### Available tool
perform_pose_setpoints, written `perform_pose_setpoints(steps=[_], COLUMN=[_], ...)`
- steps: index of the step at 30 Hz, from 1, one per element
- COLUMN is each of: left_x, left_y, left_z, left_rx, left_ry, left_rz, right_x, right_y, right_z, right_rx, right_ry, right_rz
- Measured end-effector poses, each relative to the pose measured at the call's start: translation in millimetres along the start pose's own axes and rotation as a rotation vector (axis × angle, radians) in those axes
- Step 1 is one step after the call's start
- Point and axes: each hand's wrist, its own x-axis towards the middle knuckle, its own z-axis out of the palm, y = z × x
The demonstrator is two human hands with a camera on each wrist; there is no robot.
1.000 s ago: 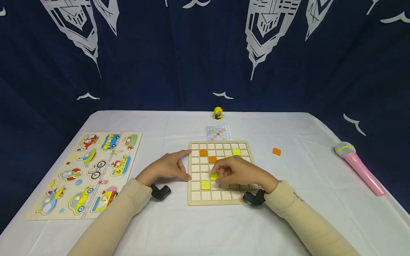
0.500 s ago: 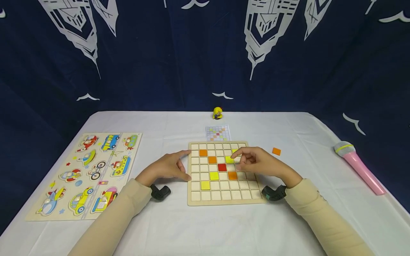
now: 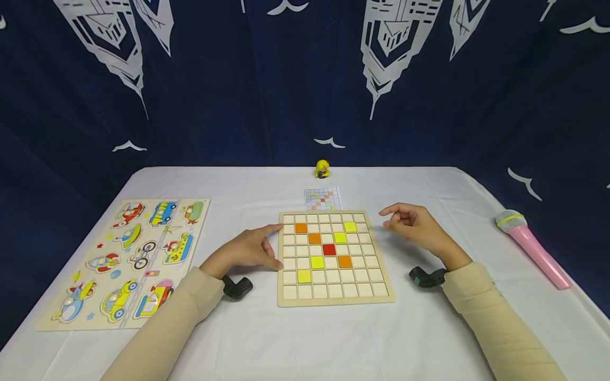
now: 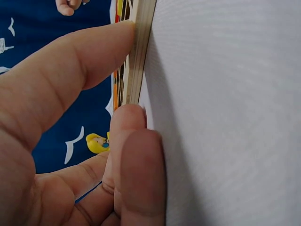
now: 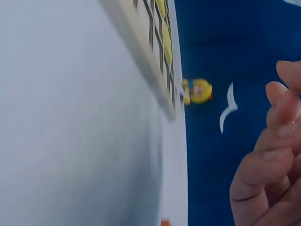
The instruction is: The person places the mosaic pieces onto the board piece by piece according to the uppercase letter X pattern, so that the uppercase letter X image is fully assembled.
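A wooden grid board (image 3: 286, 302) lies on the table with one red tile (image 3: 329, 249) near its middle. Orange tiles (image 3: 314, 238) and yellow tiles (image 3: 304, 276) sit along its diagonals. My left hand (image 3: 248, 248) rests at the board's left side, thumb and forefinger touching the edge; the left wrist view shows the fingertips right there. Right of the board, my right hand (image 3: 416, 227) hovers with loosely bent fingers and nothing between them. A loose orange tile (image 5: 165, 223) shows at the bottom of the right wrist view; in the head view the hand hides it.
A small printed grid card (image 3: 323, 198) lies behind the board, with a yellow figurine (image 3: 322, 169) farther back. A vehicle picture puzzle (image 3: 157, 233) lies at the left. On the right is a pink microphone (image 3: 536, 251). A dark blue patterned cloth (image 3: 267, 79) hangs behind the table.
My right hand has left the middle of the board and moved right, over where the loose orange tile lay, uncovering the red, yellow and orange tiles. My left hand stays at the edge.
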Motion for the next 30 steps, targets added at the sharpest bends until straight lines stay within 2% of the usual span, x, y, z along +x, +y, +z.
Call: perform_pose_setpoints(steps=[8, 13, 18, 23, 30], left_x=[1.3, 0.2, -0.5, 0.2, 1.0], left_y=[-1.1, -0.8, -0.6, -1.6, -1.1], left_z=[1.6, 1.4, 0.3, 0.2, 0.1], left_rx=[0.000, -0.002, -0.006, -0.005, -0.006], left_ry=[-0.011, -0.018, -0.017, -0.023, -0.035], left_rz=[-0.002, -0.013, -0.018, -0.020, -0.023], right_x=[-1.9, -3.6, -4.3, -5.3, -12.3], right_y=[28.0, 40.1, 47.1, 53.5, 63.1], right_z=[-19.1, -28.2, -33.8, -38.4, -48.6], right_rx=[0.025, 0.044, -0.032, -0.097, -0.071], right_ry=[0.205, 0.266, 0.309, 0.317, 0.227], right_rz=[0.015, 0.032, 0.075, 0.165, 0.243])
